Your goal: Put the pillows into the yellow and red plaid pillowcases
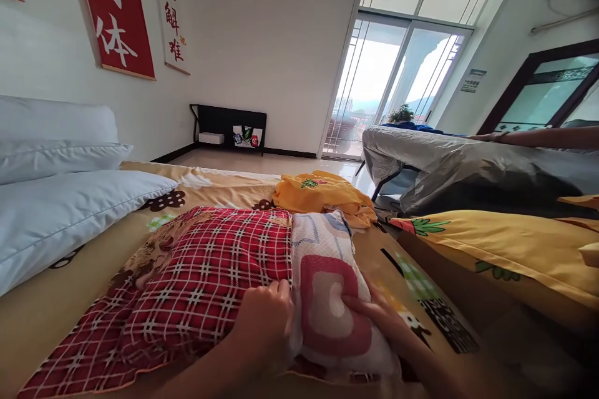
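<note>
A red plaid pillowcase (206, 286) lies on the bed, with a white pillow (327, 324) bearing a pink-red square pattern partly inside it and sticking out to the right. My left hand (267, 308) is closed in a fist at the pillowcase's open edge, pinching the cloth. On the pillow's right side rests my right hand (379, 318), its thumb on top and its other fingers mostly hidden along the side. Brown printed fabric shows at the pillowcase's far left edge.
White pillows (70, 211) are stacked at the left. Crumpled yellow cloth (322, 193) lies beyond the pillowcase. A yellow pillow (510, 249) is at the right, below a plastic-covered table (421, 143) with another person's arm (543, 136) on it. A black low shelf (224, 118) stands against the far wall.
</note>
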`<state>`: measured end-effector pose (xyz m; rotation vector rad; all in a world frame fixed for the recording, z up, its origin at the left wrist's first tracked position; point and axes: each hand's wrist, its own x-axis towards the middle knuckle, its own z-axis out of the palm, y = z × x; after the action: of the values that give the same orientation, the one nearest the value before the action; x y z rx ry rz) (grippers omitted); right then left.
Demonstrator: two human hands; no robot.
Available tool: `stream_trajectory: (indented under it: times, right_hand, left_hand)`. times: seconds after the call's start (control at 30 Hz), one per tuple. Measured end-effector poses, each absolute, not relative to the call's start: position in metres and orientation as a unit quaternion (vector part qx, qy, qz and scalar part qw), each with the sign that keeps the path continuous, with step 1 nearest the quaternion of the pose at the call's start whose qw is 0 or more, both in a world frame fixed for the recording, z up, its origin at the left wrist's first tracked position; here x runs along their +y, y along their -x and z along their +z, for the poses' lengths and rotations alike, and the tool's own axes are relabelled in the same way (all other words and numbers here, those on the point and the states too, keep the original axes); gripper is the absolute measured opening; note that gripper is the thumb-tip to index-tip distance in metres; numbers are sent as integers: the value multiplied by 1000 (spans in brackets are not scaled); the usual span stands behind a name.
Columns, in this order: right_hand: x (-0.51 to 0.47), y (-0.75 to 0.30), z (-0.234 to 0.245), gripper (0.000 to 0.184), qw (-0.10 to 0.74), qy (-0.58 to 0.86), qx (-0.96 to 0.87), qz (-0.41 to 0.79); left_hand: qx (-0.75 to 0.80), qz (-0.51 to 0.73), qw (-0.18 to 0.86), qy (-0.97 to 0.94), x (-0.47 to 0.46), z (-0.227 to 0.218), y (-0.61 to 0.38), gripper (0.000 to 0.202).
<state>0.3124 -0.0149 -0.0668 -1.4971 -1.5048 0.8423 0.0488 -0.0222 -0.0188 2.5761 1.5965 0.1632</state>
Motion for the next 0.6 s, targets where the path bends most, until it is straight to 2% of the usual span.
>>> stream_trajectory:
  times: [0.23, 0.37, 0.5, 0.6]
  right_hand:
    - [-19, -284, -55, 62, 436, 523, -611, 403]
    - [-12, -268, -66, 61, 424, 487, -659, 386]
    - [9, -289, -80, 79, 423, 530, -648, 347]
    - [22, -319, -77, 94, 435, 587, -569, 378]
  left_hand:
    - [513, 120, 50, -849, -23, -13, -85, 29]
    - [485, 144, 41, -861, -22, -12, -101, 25]
    - [495, 101, 40, -862, -23, -26, -93, 25]
    - [519, 70, 22, -851, -33, -47, -74, 23]
